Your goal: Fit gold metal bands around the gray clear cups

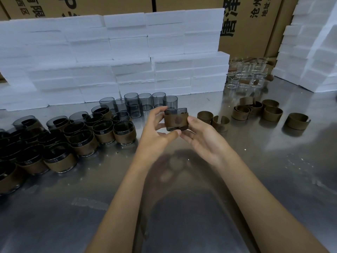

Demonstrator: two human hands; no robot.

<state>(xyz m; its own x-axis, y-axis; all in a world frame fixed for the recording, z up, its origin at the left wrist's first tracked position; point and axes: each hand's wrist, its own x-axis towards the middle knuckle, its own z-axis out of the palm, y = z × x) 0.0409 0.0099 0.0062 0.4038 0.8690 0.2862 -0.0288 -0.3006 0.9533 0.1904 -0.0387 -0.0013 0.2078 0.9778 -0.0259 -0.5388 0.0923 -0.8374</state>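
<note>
Both hands hold one gray cup (176,111) up off the worktop (200,179), gold band (176,120) already round its middle. Left hand (155,128) pinches top rim and base, right hand (202,136) pinches the band's side. Seat it square: band level, gap closed, rim showing evenly like the finished cups (124,132) at left.

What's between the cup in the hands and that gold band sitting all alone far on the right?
In the head view, two loose open gold bands stand on the steel table between the held cup and the lone band.
</note>
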